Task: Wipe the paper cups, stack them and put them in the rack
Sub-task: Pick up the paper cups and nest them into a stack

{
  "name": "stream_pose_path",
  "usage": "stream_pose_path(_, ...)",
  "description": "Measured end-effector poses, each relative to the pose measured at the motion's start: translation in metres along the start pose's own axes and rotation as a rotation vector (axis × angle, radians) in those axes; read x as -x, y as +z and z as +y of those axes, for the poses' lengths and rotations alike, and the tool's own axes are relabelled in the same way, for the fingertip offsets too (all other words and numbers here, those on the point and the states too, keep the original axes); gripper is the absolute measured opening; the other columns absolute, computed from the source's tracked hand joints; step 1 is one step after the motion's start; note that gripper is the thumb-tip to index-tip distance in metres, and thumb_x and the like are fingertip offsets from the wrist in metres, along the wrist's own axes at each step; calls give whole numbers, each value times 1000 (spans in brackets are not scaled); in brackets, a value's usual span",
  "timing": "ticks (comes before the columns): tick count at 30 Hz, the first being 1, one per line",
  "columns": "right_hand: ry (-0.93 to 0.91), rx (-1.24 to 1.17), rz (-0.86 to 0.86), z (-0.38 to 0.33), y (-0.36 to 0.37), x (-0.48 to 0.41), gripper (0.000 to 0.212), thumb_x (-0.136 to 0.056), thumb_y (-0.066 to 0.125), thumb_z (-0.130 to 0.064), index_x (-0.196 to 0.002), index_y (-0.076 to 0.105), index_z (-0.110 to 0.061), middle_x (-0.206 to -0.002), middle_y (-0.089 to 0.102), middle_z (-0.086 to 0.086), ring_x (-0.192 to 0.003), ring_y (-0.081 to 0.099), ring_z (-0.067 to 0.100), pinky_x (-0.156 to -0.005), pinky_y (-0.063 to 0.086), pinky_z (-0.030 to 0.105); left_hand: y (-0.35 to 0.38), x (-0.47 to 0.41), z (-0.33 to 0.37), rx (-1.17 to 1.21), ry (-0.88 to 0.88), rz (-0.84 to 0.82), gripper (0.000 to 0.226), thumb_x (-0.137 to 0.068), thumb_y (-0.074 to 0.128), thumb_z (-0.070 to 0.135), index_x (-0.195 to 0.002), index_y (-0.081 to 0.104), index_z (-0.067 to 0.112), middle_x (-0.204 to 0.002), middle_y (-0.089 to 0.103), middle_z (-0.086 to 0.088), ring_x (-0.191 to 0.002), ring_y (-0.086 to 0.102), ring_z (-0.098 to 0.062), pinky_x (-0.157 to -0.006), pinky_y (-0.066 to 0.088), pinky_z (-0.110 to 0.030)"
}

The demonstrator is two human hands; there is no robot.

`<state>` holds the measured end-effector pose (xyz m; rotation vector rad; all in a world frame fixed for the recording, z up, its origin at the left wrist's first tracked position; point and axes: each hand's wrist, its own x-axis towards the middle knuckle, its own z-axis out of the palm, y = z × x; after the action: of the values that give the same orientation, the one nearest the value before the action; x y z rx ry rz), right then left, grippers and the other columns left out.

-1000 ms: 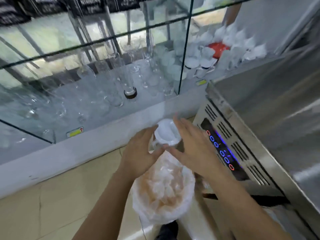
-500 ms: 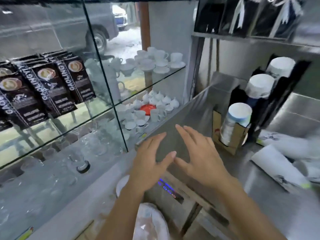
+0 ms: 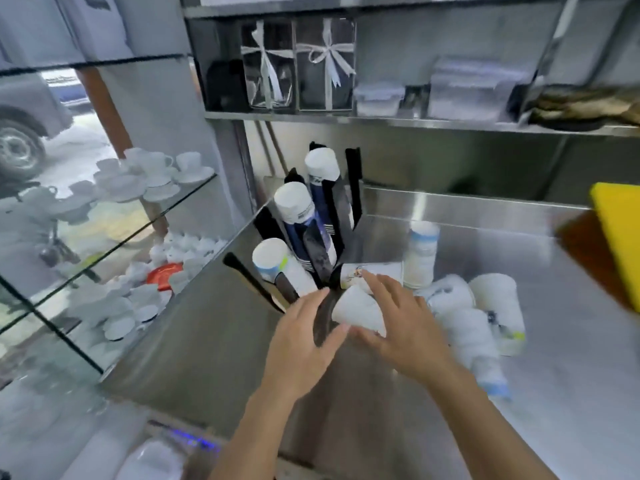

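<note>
A black cup rack [image 3: 333,216] stands at the left end of the steel counter [image 3: 571,403] and holds three slanted stacks of paper cups [image 3: 294,199]. In front of it a white paper cup [image 3: 356,311] lies between my hands. My left hand [image 3: 301,341] is just left of it, fingers spread, empty. My right hand [image 3: 401,327] has its fingers above the cup and its thumb below; whether it grips is unclear. A printed cup [image 3: 379,270] lies just behind my right fingers. Loose paper cups [image 3: 498,306] lie to the right, and a short stack [image 3: 420,251] stands upright.
A glass display cabinet [image 3: 114,237] with porcelain cups and saucers [image 3: 156,174] fills the left. A steel shelf [image 3: 415,121] above the counter carries boxes and ribboned bags. A yellow object [image 3: 620,237] sits at the right edge. A control panel with blue lights [image 3: 194,441] is below.
My view has swung up and right from the floor and cabinet to the counter. Both hands have moved forward to the white cup in front of the rack.
</note>
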<state>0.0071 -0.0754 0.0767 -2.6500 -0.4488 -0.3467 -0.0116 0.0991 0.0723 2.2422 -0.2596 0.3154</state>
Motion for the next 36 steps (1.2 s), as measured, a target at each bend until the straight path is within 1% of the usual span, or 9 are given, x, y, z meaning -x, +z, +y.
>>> stream_pose_path(6,-20,-17,-90,52,5,-10,82,-80,48,-55,-145,2,-32,-149,28,0,-136,26,17,-106,27,40,49,-27,8,67,-141,6,61,-84,59,42,-138,35,27,-141,36,12,-133,28,-3,-109,24,-25)
stream_pose_path(13,-82,-82,-213,76,27,-31,84,-82,55,-48,-146,7,-21,-140,37,7,-121,42,26,-100,38,37,88,-39,-4,282,-470,12,74,-83,60,43,-144,19,32,-154,18,7,-140,13,-9,-110,18,-32)
stream_pose_path(17,7,-199,-328,75,47,-36,87,-83,57,-42,-146,2,-20,-147,27,10,-132,31,26,-107,31,36,94,-44,-7,913,-850,59,72,-84,55,48,-144,17,35,-151,32,6,-134,31,-12,-107,23,-35)
stream_pose_path(20,124,-214,-399,74,59,-40,88,-84,58,-40,-146,-1,-21,-147,29,16,-133,32,31,-107,31,39,95,-54,-18,1016,-1044,71,65,-84,51,54,-140,33,27,-145,41,-3,-134,35,-20,-108,26,-45)
stream_pose_path(23,253,-328,-453,73,68,-40,92,-80,64,-38,-145,0,-26,-145,36,17,-130,39,31,-104,35,39,96,-62,-23,1019,-1186,-3,58,-81,47,62,-123,50,21,-119,59,-5,-109,53,-22,-88,42,-47)
stream_pose_path(26,263,-369,-488,73,68,-46,107,-72,74,-39,-144,-4,-27,-148,33,15,-131,38,31,-105,33,38,93,-69,-26,1095,-1281,-48,59,-77,42,72,-103,57,21,-103,62,-5,-94,56,-25,-80,41,-53)
stream_pose_path(31,201,-560,-424,66,62,-53,131,-57,83,-20,-138,-17,-43,-144,29,7,-127,35,19,-97,29,25,86,-81,-30,1133,-1196,28,50,-77,50,63,-97,64,19,-82,77,-7,-86,65,-28,-67,51,-43)
stream_pose_path(34,223,-916,-422,63,63,-53,121,-59,82,-19,-139,-4,-49,-143,32,-4,-127,39,4,-98,36,20,90,-85,-26,1068,-929,194,31,-84,56,41,-108,60,23,-100,73,-6,-98,64,-25,-87,52,-45)
stream_pose_path(36,311,-1310,-407,61,64,-54,100,-63,80,-34,-137,15,-51,-141,42,-11,-123,48,1,-98,42,25,90,-83,-22,917,-762,191,17,-88,53,35,-105,57,32,-108,67,-3,-98,63,-17,-86,52,-39)
